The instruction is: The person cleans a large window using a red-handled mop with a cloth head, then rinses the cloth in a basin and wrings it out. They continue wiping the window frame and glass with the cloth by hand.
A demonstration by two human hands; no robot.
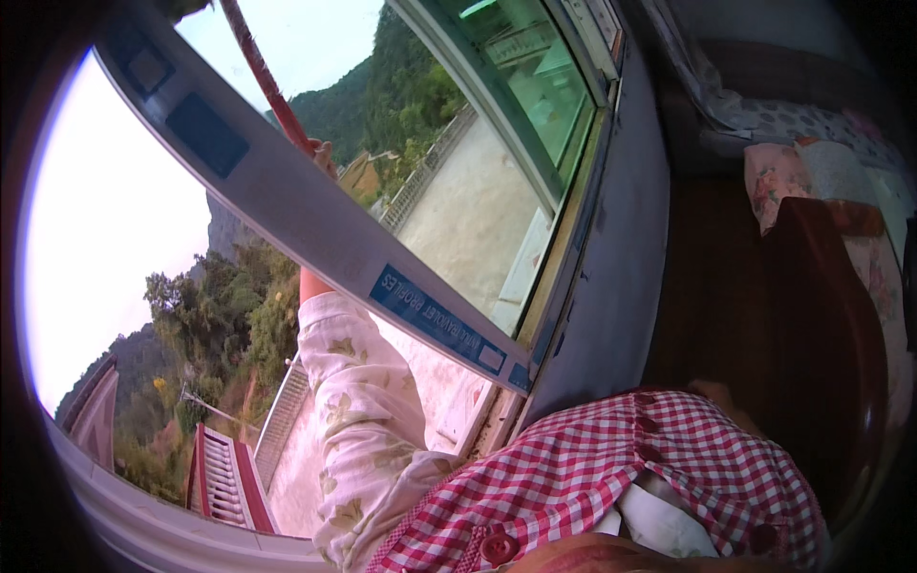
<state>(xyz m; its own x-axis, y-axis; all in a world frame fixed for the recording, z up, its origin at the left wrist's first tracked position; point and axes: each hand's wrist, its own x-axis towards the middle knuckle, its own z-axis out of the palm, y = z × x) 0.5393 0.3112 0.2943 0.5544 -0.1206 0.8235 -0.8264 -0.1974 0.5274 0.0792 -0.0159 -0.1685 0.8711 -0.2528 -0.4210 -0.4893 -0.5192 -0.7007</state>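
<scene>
My left arm, in a pale sleeve with a leaf print (351,401), reaches out through the window, passing behind the white window sash frame (301,215). Beyond that frame, my left hand (324,156) has its fingers closed around a reddish pole (265,79), which slants up to the top edge; part of the hand is hidden by the frame. A red-and-white checked garment with large red buttons (573,458) covers my torso. Past its far edge a blurred patch of skin (723,405) shows, seemingly part of my right hand or arm; its fingers cannot be made out.
A green-tinted glass pane (544,93) stands by the window track (566,265). Outside lie a concrete terrace (458,215), a red-and-white balustrade (222,476) and wooded hills. Indoors, a dark wooden furniture panel (824,315) stands beside a floral pillow (777,175).
</scene>
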